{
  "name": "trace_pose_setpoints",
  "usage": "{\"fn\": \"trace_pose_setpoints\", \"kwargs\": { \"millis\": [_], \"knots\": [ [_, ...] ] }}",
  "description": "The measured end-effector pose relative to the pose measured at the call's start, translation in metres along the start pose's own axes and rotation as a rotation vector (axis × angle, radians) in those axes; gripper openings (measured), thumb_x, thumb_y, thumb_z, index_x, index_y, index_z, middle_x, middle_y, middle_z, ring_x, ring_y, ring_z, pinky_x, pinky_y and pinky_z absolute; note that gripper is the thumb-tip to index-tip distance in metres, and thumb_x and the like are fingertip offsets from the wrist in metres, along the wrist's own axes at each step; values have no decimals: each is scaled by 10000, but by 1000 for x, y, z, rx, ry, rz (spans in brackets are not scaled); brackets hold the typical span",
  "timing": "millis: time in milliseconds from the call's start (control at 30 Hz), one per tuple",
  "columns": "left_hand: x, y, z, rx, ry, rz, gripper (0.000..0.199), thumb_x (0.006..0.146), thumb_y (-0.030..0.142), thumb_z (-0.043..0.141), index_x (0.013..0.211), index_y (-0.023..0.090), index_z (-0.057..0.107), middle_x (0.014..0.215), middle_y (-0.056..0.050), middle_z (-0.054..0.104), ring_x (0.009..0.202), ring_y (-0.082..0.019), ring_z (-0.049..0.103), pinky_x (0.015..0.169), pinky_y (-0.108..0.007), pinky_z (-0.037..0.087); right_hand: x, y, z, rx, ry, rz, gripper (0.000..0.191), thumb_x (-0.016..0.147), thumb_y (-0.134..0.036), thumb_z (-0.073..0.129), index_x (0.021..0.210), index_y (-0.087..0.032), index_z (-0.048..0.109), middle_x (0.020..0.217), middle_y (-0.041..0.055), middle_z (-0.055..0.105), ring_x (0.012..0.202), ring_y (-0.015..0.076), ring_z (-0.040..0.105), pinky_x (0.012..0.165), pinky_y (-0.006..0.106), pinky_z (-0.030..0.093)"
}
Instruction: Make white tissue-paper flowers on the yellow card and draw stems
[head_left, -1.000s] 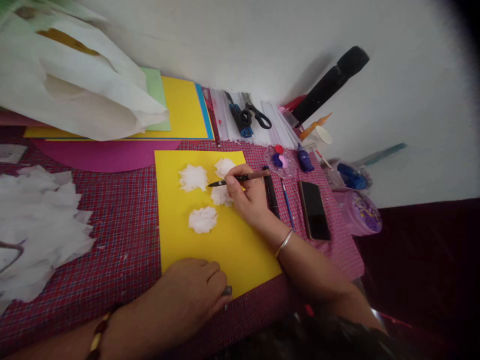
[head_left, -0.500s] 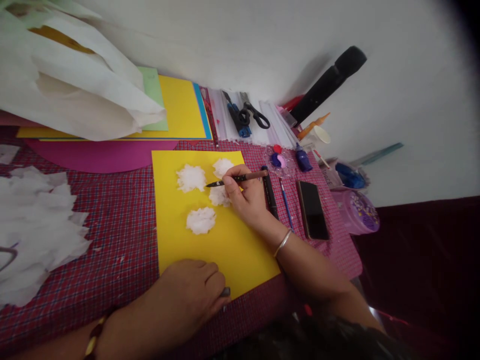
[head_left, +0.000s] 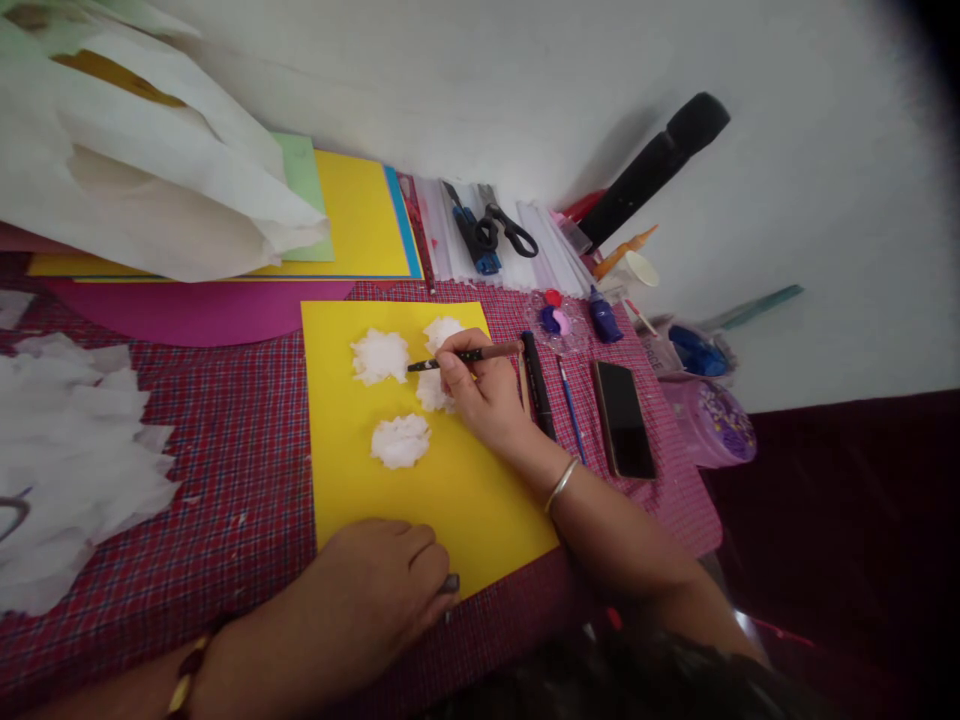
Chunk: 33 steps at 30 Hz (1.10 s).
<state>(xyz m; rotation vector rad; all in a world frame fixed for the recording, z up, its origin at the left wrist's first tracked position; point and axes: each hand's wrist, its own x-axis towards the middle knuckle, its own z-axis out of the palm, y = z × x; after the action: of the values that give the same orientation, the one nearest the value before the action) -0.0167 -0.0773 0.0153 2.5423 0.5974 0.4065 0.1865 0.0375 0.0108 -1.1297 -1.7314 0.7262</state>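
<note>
A yellow sheet of paper lies on the checked cloth, bearing several ragged white paper puffs. My right hand pinches a slim pen, dark and speckled at the front and brownish at the back. The pen's dark tip is at the right edge of the upper-left puff; whether it touches is hard to tell. My right fingers partly cover two other puffs. Resting on the sheet's lower left edge, my left hand is curled closed around a small grey end piece, mostly hidden.
Right of the sheet lie a black marker, a blue paintbrush and a phone. Behind are a paint palette, a paint bottle and scissors. White crumpled paper covers the left side.
My right hand and the pen have shifted slightly left and up along the sheet. My left hand has stayed in place.
</note>
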Motion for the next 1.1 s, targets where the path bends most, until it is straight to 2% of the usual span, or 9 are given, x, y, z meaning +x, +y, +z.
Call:
{"fn": "trace_pose_setpoints", "kwargs": {
  "millis": [300, 467, 700, 867, 1100],
  "knots": [
    [-2, -1, 5, 36, 81, 28, 354, 1126, 226, 458, 810, 219, 617, 712, -14, 671, 573, -205, 573, 564, -370, 330, 1, -4, -2, -96, -36, 22, 257, 1099, -469, 527, 983, -246, 583, 803, -8, 627, 681, 160, 579, 674, 328, 452],
    [-1, 0, 5, 31, 87, 26, 396, 1144, 225, 402, 821, 215, 629, 724, -17, 667, 589, -205, 571, 566, -376, 346, 1, -13, -5, -196, -21, -36, 220, 1072, -400, 524, 923, -245, 566, 810, 11, 640, 702, 166, 577, 668, 335, 429],
    [1, 1, -1, 40, 50, 56, 390, 1142, 215, 415, 828, 210, 646, 728, -14, 680, 601, -198, 571, 567, -366, 343, -1, -21, -8, -256, -29, -47, 202, 1047, -370, 533, 883, -254, 547, 754, 5, 617, 649, 164, 541, 641, 340, 405],
    [1, 1, 0, 6, 12, 9, 348, 1137, 260, 481, 833, 205, 641, 742, -15, 683, 616, -192, 578, 579, -345, 350, -5, -24, -8, -257, -41, -36, 196, 1039, -354, 524, 869, -257, 528, 714, -7, 606, 616, 156, 518, 620, 333, 397],
    [1, 1, -2, 8, 3, 24, 309, 1127, 251, 528, 846, 206, 646, 754, -12, 688, 633, -193, 575, 590, -347, 349, -9, -30, -11, -257, -52, -80, 181, 1030, -301, 522, 856, -258, 506, 694, -21, 579, 619, 155, 518, 632, 330, 399]
  ]
}}
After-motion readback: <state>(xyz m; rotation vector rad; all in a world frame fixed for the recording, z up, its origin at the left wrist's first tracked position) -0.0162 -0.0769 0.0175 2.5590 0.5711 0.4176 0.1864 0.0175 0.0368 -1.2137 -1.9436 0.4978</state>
